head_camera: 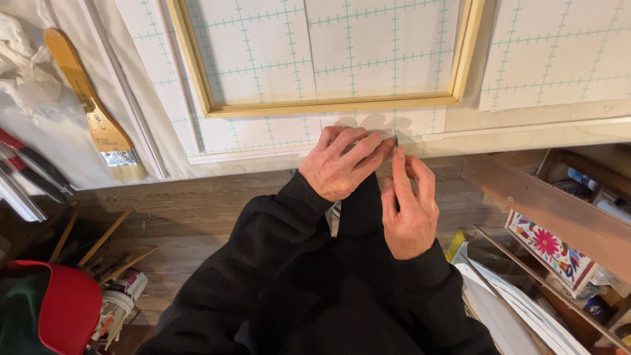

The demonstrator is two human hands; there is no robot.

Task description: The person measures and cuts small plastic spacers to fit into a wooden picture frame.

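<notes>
Head view: both hands meet at the bench edge. The left hand (342,164) curls its fingers onto the gridded sheet (263,135); the right hand (409,207) pinches a thin pin-like tool (396,138) just beyond its fingertips. Likely mid-fastening; next needs steady, precise pressure.

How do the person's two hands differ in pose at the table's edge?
The left hand lies knuckles up, its fingers pressed flat against the gridded sheet at the table edge. The right hand stands more on edge, its forefinger pointing up to a thin dark sliver, too small to identify. The left hand sits farther forward than the right hand. Both are bare, in black sleeves, with fingertips meeting at one spot.
</notes>
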